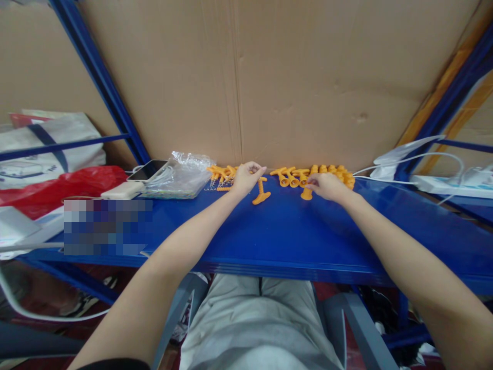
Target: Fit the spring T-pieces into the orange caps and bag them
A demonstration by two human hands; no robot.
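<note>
My left hand (246, 178) is closed in a pinch above the back of the blue table. Whatever its fingertips hold, if anything, is too small or hidden to make out. Just right of it lies an orange T-shaped plastic piece (262, 193). Behind and left of that hand are several orange branched pieces (220, 173) and thin metallic bits (211, 185). My right hand (325, 186) has its fingers closed on an orange flared plastic piece (306, 195), wide end down near the tabletop. Several orange funnel-ended pieces (288, 177) lie in a row beside it.
More orange pieces (342, 173) cluster behind my right hand. A clear plastic bag (181, 177), a phone (148, 170) and a white power bank (122, 190) lie at left. Cardboard (292, 77) backs the blue table (277, 236); a white power strip (458, 185) sits at right.
</note>
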